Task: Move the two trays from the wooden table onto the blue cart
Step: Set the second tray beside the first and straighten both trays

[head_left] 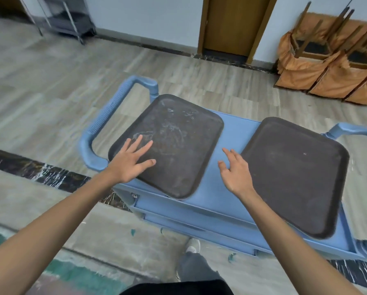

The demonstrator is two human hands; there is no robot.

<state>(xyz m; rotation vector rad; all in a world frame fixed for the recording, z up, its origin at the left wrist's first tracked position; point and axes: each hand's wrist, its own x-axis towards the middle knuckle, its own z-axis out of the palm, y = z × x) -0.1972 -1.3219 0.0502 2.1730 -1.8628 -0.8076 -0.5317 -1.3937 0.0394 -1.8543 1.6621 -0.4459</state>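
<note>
Two dark rectangular trays lie on top of the blue cart [231, 133]. The left tray [174, 150] is scratched and sits askew, its near corner overhanging the cart's front edge. The right tray [295, 177] lies flat towards the cart's right end. My left hand [131, 160] is spread flat over the near left corner of the left tray, fingers apart. My right hand [234, 169] hovers open above the bare blue strip between the trays, holding nothing. The wooden table is out of view.
The cart has a blue handle at its left end [106, 124] and another at its right end [353, 133]. Stacked chairs in orange covers [331, 60] stand at the back right. A wooden door [231, 24] and a metal rack [65, 18] line the far wall. My shoe [193, 245] is below the cart.
</note>
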